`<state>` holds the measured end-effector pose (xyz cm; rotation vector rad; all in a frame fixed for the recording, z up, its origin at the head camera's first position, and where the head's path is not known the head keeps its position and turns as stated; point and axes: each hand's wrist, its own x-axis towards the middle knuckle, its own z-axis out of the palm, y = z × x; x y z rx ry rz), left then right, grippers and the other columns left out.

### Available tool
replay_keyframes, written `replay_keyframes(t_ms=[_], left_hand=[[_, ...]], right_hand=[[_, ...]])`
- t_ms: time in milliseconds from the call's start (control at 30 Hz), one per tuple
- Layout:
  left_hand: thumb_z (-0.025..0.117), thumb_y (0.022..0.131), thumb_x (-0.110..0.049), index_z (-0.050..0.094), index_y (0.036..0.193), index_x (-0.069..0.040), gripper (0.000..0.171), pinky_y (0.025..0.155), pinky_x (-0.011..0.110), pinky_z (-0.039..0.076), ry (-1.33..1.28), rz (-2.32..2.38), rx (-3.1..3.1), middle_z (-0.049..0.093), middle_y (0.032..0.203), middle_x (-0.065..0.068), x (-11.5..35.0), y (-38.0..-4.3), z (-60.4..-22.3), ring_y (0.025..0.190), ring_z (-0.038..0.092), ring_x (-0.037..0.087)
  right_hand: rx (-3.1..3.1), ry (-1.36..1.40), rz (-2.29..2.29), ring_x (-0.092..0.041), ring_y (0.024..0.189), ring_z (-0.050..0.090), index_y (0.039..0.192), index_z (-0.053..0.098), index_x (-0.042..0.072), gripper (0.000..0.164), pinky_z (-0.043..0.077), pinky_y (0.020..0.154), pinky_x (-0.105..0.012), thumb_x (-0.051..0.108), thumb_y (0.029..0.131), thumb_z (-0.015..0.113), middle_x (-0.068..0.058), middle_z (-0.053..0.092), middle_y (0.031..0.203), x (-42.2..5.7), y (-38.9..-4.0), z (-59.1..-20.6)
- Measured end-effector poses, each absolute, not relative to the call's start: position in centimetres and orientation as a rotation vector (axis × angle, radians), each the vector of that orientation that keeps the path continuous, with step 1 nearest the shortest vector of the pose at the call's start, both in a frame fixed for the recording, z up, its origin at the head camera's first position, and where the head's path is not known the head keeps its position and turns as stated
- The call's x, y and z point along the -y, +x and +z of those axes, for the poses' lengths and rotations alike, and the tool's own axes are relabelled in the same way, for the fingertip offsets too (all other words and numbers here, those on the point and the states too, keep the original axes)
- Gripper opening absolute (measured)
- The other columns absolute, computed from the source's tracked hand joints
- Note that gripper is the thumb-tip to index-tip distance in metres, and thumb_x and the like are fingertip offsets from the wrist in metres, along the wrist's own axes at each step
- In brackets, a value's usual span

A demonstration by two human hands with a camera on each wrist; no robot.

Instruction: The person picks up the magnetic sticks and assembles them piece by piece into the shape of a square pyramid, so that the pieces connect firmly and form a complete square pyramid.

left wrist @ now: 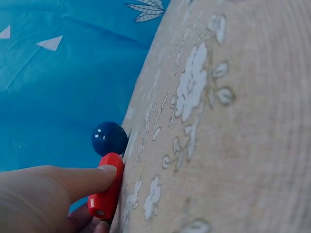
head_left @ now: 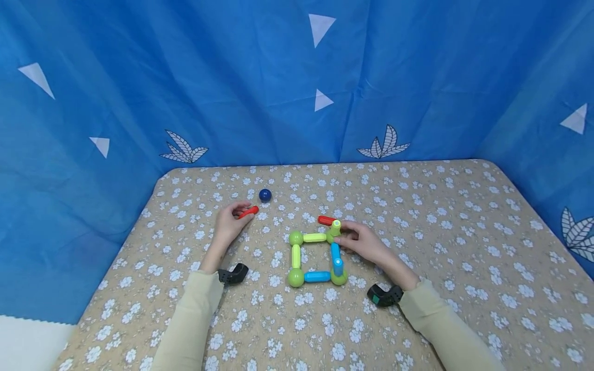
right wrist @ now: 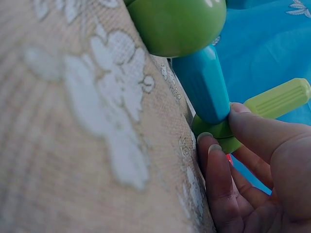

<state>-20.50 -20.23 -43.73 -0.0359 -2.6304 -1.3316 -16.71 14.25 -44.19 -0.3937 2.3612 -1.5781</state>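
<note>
My left hand point(head_left: 227, 224) pinches a red magnetic rod point(head_left: 250, 211) between thumb and fingers, low over the tablecloth. Just beyond the rod sits a dark blue ball point(head_left: 265, 195). To the right lies a square of green balls joined by two yellow-green rods point(head_left: 314, 237) and two blue rods point(head_left: 317, 276). With thumb and fingertips my right hand point(head_left: 364, 241) grips the green ball point(right wrist: 228, 144) at the square's far right corner. From that corner a yellow-green rod point(head_left: 336, 226) stands up; a blue rod point(head_left: 338, 266) rises from the near right ball point(head_left: 339, 279).
Behind the far right corner another red rod point(head_left: 326, 220) lies on the cloth. A flowered tablecloth point(head_left: 464, 247) covers the table, and a blue curtain point(head_left: 260, 77) hangs around its back and sides. Each wrist wears a black camera mount point(head_left: 385, 296).
</note>
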Motion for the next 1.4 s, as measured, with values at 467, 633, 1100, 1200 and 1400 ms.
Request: replay_keyframes(t_ms=[467, 633, 1100, 1200, 1400], left_hand=[[0.06, 0.092, -0.01, 0.055, 0.125, 0.004, 0.036, 0.081, 0.024, 0.049, 0.222, -1.963, 2.462, 0.053, 0.12, 0.019, 19.6, -18.9, -41.4, 0.098, 0.058, 0.023], [0.05, 0.095, 0.002, 0.043, 0.131, 0.011, 0.038, 0.093, 0.029, 0.043, 0.312, -2.515, 2.147, 0.041, 0.132, 0.024, 18.5, -17.0, -39.8, 0.106, 0.057, 0.021], [0.071, 0.084, -0.009, 0.06, 0.111, 0.006, 0.033, 0.074, 0.03, 0.05, -0.257, -2.301, 2.662, 0.065, 0.098, 0.008, 15.3, -12.4, -40.7, 0.088, 0.061, 0.025], [0.069, 0.085, -0.01, 0.065, 0.11, 0.0, 0.028, 0.076, 0.031, 0.051, -0.472, -2.161, 2.742, 0.063, 0.106, 0.008, 14.7, -11.8, -40.4, 0.091, 0.061, 0.024], [0.07, 0.084, -0.008, 0.071, 0.102, -0.006, 0.018, 0.075, 0.029, 0.051, -0.865, -1.745, 2.816, 0.06, 0.105, 0.002, 14.2, -11.3, -39.5, 0.095, 0.055, 0.019]], right_hand=[[-2.37, -0.415, -1.558, -0.019, 0.064, 0.056, 0.125, 0.054, -0.002, 0.043, 0.051, 0.056, -0.032, 0.016, 0.089, 0.067, -0.006, 0.062, 0.082, -14.1, -16.6, -44.4], [-2.37, -0.43, -1.558, -0.019, 0.062, 0.055, 0.125, 0.054, -0.002, 0.043, 0.049, 0.055, -0.03, 0.017, 0.089, 0.066, -0.005, 0.061, 0.079, -14.1, -16.6, -44.6], [-2.39, -0.435, -1.547, -0.02, 0.063, 0.055, 0.127, 0.053, -0.003, 0.045, 0.048, 0.054, -0.03, 0.018, 0.089, 0.066, -0.007, 0.062, 0.086, -14.6, -16.8, -44.3], [-2.38, -0.435, -1.555, -0.021, 0.064, 0.055, 0.126, 0.053, -0.004, 0.043, 0.049, 0.055, -0.031, 0.015, 0.09, 0.065, -0.008, 0.062, 0.086, -14.4, -16.7, -43.8], [-2.351, -0.423, -1.572, -0.027, 0.066, 0.057, 0.124, 0.052, -0.01, 0.038, 0.051, 0.058, -0.034, 0.005, 0.09, 0.062, -0.01, 0.062, 0.08, -13.7, -15.6, -40.7]])
